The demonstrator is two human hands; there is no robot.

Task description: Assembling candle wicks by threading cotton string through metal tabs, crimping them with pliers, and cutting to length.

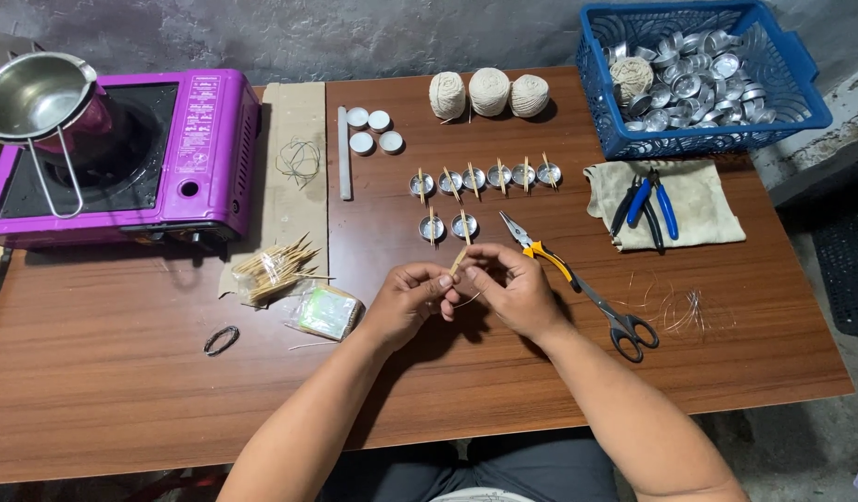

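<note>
Stick (459,259), small and wooden, sits pinched between both hands over the table (122,372), with what looks like thin string. Left hand (406,302) and right hand (508,288) both close on it; steady fingertip pressure suits it. Tin cups (485,177) and pliers (541,249) lie just beyond.

Three cream balls of twine (489,92) sit beside four white wax discs (374,129). Eight small metal cups with wooden sticks (485,177) stand out, perhaps more hidden behind the hands. One pair of scissors (615,318).
</note>
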